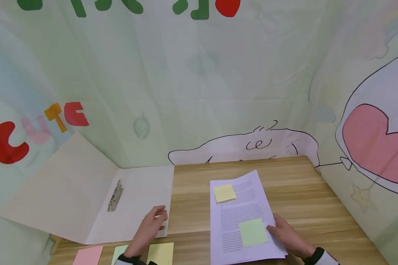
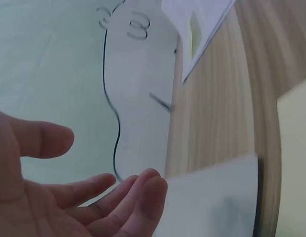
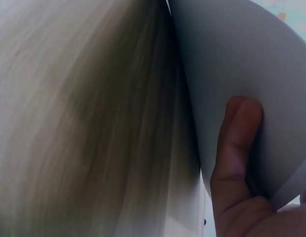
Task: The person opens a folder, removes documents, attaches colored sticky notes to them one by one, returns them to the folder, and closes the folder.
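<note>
My right hand (image 1: 290,235) pinches the right edge of a stack of printed paper (image 1: 242,209), thumb on top and fingers underneath. In the right wrist view the fingers (image 3: 237,143) press against the underside of the raised sheets (image 3: 232,64). A yellow sticky note (image 1: 224,193) lies on the upper left of the top page and a green sticky note (image 1: 253,232) on its lower right. My left hand (image 1: 150,224), fingers loosely bent and holding nothing, hovers over the right edge of an open white folder (image 1: 146,187). A metal clip (image 1: 115,196) sits near the folder's spine.
Along the front of the wooden table (image 1: 192,198) lie a pink sticky pad (image 1: 87,255), a green one (image 1: 119,254) partly behind the left wrist, and a yellow one (image 1: 161,254). The folder's cover (image 1: 59,191) leans up at the left. A printed curtain (image 1: 199,81) hangs behind.
</note>
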